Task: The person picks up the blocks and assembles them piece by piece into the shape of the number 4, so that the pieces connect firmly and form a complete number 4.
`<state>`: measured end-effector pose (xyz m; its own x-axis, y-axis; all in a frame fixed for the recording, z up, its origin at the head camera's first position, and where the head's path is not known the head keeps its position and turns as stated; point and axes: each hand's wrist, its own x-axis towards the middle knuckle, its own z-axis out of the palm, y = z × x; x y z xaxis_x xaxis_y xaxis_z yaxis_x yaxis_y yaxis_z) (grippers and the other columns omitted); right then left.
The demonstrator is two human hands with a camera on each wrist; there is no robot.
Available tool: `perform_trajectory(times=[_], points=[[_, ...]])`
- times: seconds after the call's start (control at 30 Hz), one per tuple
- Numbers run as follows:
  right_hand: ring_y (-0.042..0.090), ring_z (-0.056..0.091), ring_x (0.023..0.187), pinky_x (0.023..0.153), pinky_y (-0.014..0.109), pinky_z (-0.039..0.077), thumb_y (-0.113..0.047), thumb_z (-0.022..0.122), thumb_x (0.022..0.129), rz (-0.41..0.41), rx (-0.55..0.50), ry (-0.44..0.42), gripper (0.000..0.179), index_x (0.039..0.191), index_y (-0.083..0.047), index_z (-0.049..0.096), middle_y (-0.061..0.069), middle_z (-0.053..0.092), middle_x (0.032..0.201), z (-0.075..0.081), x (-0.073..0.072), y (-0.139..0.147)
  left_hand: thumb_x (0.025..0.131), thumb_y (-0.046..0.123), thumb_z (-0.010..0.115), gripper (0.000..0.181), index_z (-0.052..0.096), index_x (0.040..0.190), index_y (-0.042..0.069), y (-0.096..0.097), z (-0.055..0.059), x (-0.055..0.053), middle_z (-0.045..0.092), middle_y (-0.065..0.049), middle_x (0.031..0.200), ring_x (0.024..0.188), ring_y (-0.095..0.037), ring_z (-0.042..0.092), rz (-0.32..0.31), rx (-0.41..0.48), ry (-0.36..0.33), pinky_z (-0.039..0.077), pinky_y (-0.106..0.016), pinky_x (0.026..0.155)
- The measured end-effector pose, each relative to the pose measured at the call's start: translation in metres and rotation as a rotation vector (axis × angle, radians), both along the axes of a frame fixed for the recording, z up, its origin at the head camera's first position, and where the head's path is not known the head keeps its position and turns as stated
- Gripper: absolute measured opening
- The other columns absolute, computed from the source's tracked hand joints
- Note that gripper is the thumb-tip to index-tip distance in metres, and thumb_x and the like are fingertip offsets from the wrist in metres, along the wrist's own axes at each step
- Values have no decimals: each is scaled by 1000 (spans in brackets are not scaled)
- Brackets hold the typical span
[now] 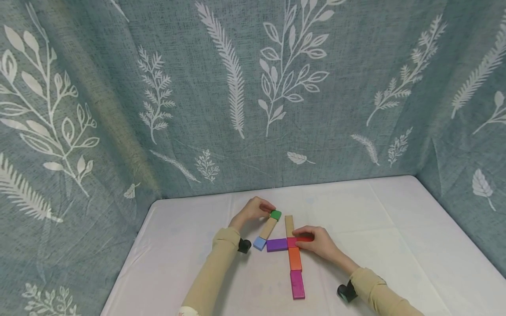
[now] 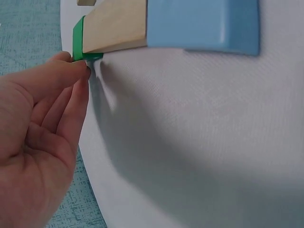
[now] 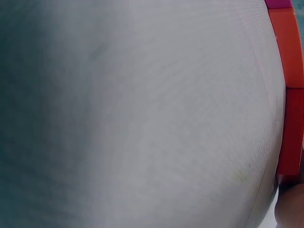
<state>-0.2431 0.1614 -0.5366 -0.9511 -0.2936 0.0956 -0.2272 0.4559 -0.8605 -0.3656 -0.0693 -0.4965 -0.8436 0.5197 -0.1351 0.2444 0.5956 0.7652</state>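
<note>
My left hand [image 1: 254,210] pinches a small green block [image 1: 276,215] by its outer end, thumb and fingertips at its edge. In the left wrist view the green block [image 2: 78,40] meets a plain wooden block [image 2: 116,26], which runs on to a light blue block [image 2: 202,23]. With thumb and index finger on its two long sides, my right hand [image 1: 320,243] holds a red block [image 1: 307,239], partly covered by the fingers. The red block's inner end lies against a small pink block [image 1: 291,242]. Only a fingertip [image 3: 290,209] shows beside the red block in the right wrist view.
Around the pink block lie a purple block [image 1: 276,245] to the left, another plain wooden block [image 1: 289,224] beyond it, and an orange block [image 1: 294,259] followed by a magenta block [image 1: 298,285] nearer. A patterned curtain [image 1: 253,87] hangs behind the white-covered table [image 1: 356,210].
</note>
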Motion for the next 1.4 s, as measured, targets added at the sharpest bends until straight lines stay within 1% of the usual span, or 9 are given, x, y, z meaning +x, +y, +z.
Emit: perform_trajectory(times=[0.13,0.27,0.4,0.53,0.7,0.87,1.03,1.23,1.4], points=[[25,63,104,88,19,53,-16,72,83,-1,4,2,30,112,-10,69,6,70,110,0,0,0,84,-6,64,25,69,108,-3,0,1,1,70,-17,107,99,-26,68,-9,-6,3,57,-27,83],[24,63,104,88,19,52,-16,72,83,0,5,-2,30,112,-10,69,6,70,110,0,0,0,85,-6,61,24,69,108,-3,1,0,3,70,-18,108,102,-28,67,-4,11,5,57,-30,86],[25,63,104,88,19,52,-16,72,83,5,7,-3,30,112,-10,69,6,70,109,0,-1,-2,86,-4,61,23,69,107,-2,0,-1,4,70,-17,107,103,-28,66,23,32,25,56,-31,88],[24,63,104,88,20,53,-17,72,84,17,9,-2,29,112,-10,69,5,70,109,-1,-3,-3,87,1,62,20,71,106,0,0,-2,5,71,-15,106,101,-27,67,43,18,66,56,-29,88],[24,63,104,88,20,53,-18,72,84,25,11,-1,30,112,-11,69,5,70,109,-3,-6,-5,89,7,63,19,72,105,3,0,-2,4,72,-12,104,99,-25,67,76,1,108,56,-30,86],[24,62,104,88,22,53,-19,72,83,27,21,-1,30,112,-11,69,5,70,109,-2,-9,-6,89,10,64,21,71,107,4,-2,1,7,72,-12,106,101,-25,66,106,21,99,56,-31,88],[24,62,105,87,20,52,-20,72,83,32,37,-28,30,112,-12,69,5,70,110,0,-13,-4,89,9,63,23,70,109,2,-3,5,14,71,-14,107,100,-26,66,167,68,104,55,-32,88],[25,60,104,80,13,52,-21,71,85,47,9,-74,30,113,-10,68,9,68,112,1,-17,1,90,8,61,22,70,108,0,-4,10,21,71,-15,107,99,-27,67,277,147,154,56,-34,87],[25,61,105,81,10,50,-23,70,85,43,-10,-71,32,114,-10,68,9,69,113,-2,-18,5,90,9,62,21,70,107,0,-5,13,24,71,-16,106,99,-28,67,372,205,177,57,-35,86]])
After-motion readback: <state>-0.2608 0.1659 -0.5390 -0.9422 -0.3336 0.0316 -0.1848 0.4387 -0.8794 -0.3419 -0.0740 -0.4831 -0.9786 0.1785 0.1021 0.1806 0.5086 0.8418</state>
